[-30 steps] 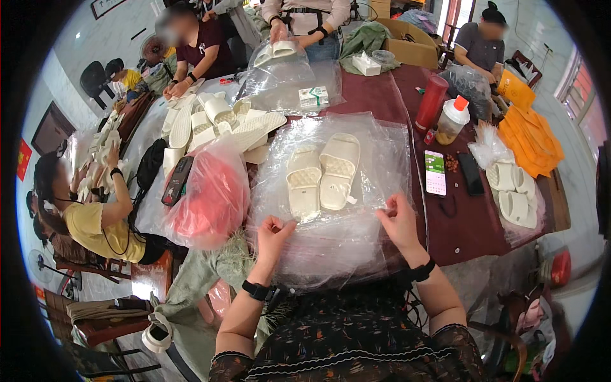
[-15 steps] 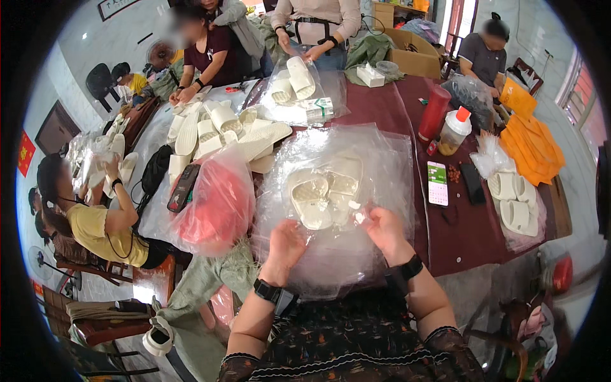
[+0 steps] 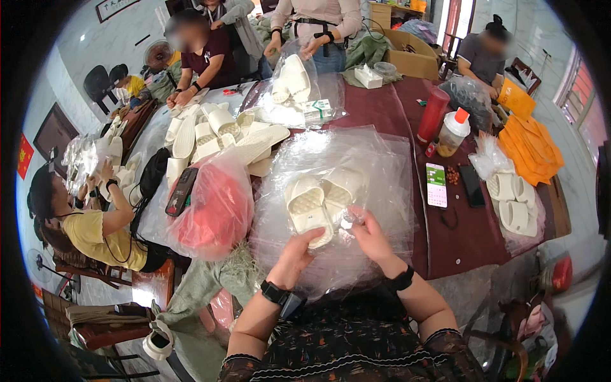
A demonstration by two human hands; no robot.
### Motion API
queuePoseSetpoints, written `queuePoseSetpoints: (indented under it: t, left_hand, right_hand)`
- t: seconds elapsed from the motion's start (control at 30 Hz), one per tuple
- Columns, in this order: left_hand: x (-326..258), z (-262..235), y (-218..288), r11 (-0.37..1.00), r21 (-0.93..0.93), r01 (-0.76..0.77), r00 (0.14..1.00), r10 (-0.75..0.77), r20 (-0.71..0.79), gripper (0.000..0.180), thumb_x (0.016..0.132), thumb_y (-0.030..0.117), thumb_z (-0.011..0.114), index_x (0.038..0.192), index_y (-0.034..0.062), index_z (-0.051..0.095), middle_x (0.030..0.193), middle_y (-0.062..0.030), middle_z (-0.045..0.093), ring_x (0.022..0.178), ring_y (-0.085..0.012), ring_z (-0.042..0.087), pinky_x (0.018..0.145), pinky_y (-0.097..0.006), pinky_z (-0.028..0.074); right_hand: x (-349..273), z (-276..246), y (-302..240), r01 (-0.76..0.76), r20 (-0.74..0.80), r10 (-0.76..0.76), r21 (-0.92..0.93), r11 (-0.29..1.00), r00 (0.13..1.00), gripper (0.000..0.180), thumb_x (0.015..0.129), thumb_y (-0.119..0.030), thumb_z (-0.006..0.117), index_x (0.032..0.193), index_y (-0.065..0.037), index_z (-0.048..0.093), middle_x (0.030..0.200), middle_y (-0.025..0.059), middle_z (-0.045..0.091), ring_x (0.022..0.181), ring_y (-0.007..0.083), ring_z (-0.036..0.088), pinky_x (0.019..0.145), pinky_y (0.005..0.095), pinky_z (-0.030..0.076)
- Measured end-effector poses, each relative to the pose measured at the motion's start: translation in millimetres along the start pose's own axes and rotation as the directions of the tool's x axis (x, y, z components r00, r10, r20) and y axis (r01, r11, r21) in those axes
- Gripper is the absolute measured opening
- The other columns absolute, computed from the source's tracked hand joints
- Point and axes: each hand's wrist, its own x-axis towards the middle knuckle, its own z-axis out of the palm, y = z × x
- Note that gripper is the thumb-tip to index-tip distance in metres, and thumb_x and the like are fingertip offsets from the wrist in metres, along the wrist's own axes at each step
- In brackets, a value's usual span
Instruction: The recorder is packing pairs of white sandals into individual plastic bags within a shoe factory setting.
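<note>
A pair of cream slide slippers point(image 3: 307, 198) lies in front of me on a stack of clear plastic bags point(image 3: 280, 165). Clear film covers at least the right slipper; whether the left one is fully inside is hard to tell. My left hand point(image 3: 294, 258) grips the near end of the left slipper, thumb on top. Closed in a pinch, my right hand point(image 3: 372, 237) holds crumpled clear film of a plastic bag point(image 3: 347, 223) beside the right slipper.
Left of the stack sit a red-filled plastic bag point(image 3: 213, 216), a dark device point(image 3: 182, 192) and heaped slippers point(image 3: 223, 121). At right are a phone point(image 3: 436, 184), a bottle point(image 3: 453, 134), a red cylinder point(image 3: 433, 114) and bagged slippers point(image 3: 514, 213). Co-workers handle slippers around the table.
My left hand has moved right and up onto the left slipper. My right hand has shifted slightly left, pinching film. The slippers have turned and tilted. Across the table, a co-worker's bagged slippers have shifted.
</note>
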Motion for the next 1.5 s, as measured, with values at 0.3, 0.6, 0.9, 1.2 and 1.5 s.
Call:
queuePoseSetpoints:
  t: [0.3, 0.6, 0.9, 1.2, 1.5]
  left_hand:
    - [-47.2, 9.6, 21.6, 0.986, 0.061, -0.158, 0.987, 0.159, -0.014, 0.036, 0.093, 0.016, 0.063, 0.125, -0.0007, 0.059, 0.117, -0.01, 0.068, 0.104, -0.0216, 0.067, 0.089, -0.034, 0.055]
    - [-196.1, -52.0, 46.7, 0.839, 0.057, -0.541, 0.722, 0.498, -0.48, 0.052, 0.075, 0.009, 0.061, 0.125, -0.0063, 0.061, 0.12, -0.0154, 0.067, 0.107, -0.0253, 0.066, 0.089, -0.036, 0.055]
    - [-403.0, -187.4, 49.7, 0.821, 0.449, -0.353, 0.348, 0.561, -0.751, 0.047, 0.074, -0.001, 0.068, 0.121, -0.004, 0.064, 0.105, -0.0108, 0.07, 0.092, -0.0223, 0.068, 0.082, -0.034, 0.054]
    - [-363.5, -353.6, -63.7, 0.586, 0.491, 0.644, 0.519, 0.137, -0.844, 0.048, 0.065, 0.023, 0.087, 0.105, -0.0003, 0.073, 0.098, -0.0134, 0.074, 0.088, -0.0255, 0.068, 0.081, -0.04, 0.053]
    - [-125.9, -352.9, -118.2, 0.56, 0.744, 0.363, 0.502, 0.555, -0.663, 0.082, 0.068, 0.032, 0.087, 0.136, -0.0005, 0.055, 0.117, -0.0221, 0.069, 0.109, -0.0326, 0.067, 0.093, -0.04, 0.051]
  right_hand:
    - [-34.4, -44.4, 3.3, 0.313, 0.226, -0.217, -0.659, 0.683, 0.95, 0.081, 0.089, -0.034, 0.071, 0.148, 0.005, 0.031, 0.139, 0.0317, 0.047, 0.132, 0.0427, 0.047, 0.111, 0.0491, 0.037]
    - [-8.9, -60.8, 21.7, 0.428, 0.411, -0.157, -0.898, 0.099, 0.898, 0.106, 0.072, -0.075, 0.066, 0.148, -0.004, 0.043, 0.157, 0.016, 0.037, 0.148, 0.0365, 0.027, 0.117, 0.0653, 0.013]
    - [-15.8, -71.3, 6.8, 0.434, 0.416, -0.146, -0.893, 0.123, 0.898, 0.098, 0.069, -0.051, 0.081, 0.148, -0.006, 0.043, 0.158, 0.0162, 0.036, 0.148, 0.0379, 0.029, 0.117, 0.0622, 0.017]
    - [-15.6, -61.5, 15.7, 0.41, 0.39, -0.172, -0.907, 0.095, 0.904, 0.097, 0.07, -0.043, 0.081, 0.15, -0.007, 0.041, 0.159, 0.0156, 0.035, 0.149, 0.0369, 0.027, 0.119, 0.06, 0.015]
    - [-18.4, -65.2, 16.3, 0.342, 0.327, -0.141, -0.935, 0.095, 0.934, 0.095, 0.072, -0.045, 0.08, 0.15, -0.008, 0.041, 0.16, 0.0161, 0.033, 0.149, 0.0367, 0.026, 0.119, 0.06, 0.015]
